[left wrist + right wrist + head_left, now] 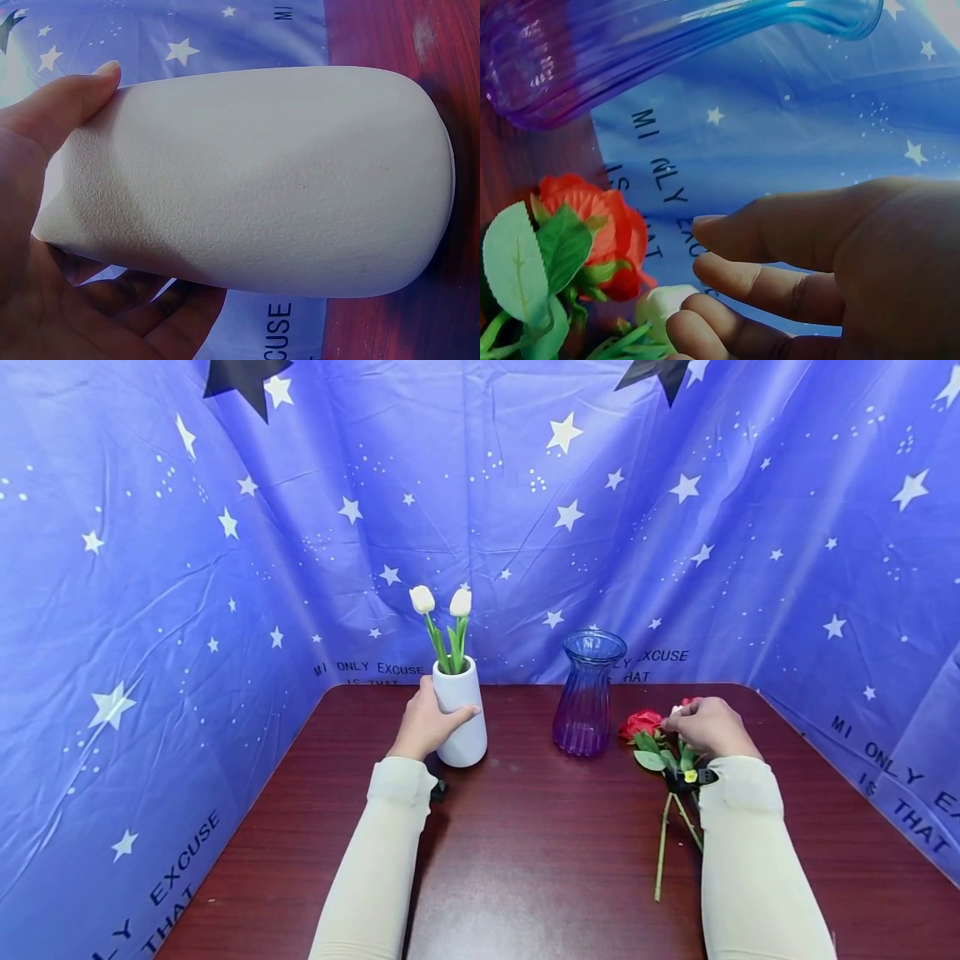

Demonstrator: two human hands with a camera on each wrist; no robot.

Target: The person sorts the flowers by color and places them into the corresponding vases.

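Observation:
My left hand (429, 720) grips the upper part of a white vase (463, 737), thumb on one side and fingers on the other. The vase is upright on the table, with two white tulips (461, 602) standing in it. In the left wrist view its textured wall fills the middle. On the right, my right hand (708, 727) hovers over lying flowers, thumb and index tips close together with nothing between them. A red rose (604, 232) and a white bloom (664, 304) are near its fingers. The lower fingertips overlap the white bloom in view; touching cannot be told.
A ribbed glass vase (581, 714), blue above and purple below, stands between the hands near the back of the dark red table (510, 860). Cut stems (662, 852) extend toward the front. A blue star-printed cloth (465, 485) encloses the back and sides.

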